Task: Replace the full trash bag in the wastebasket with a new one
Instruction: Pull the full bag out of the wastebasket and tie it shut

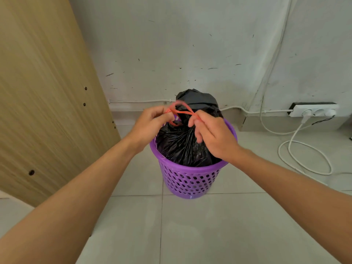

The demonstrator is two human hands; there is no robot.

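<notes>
On tile floor [228,225], purple wastebasket [187,180] holds bulging black bag [182,147].

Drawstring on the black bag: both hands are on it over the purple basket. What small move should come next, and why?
Probably pull the two ends apart to cinch the knot. The left hand and right hand each pinch the orange drawstring, which shows slack loops above the gathered bag. The bag sits inside the basket, so it looks unready to lift.

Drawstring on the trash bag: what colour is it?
Orange-red drawstring, against the black trash bag; seen in the head view, the only one.
</notes>
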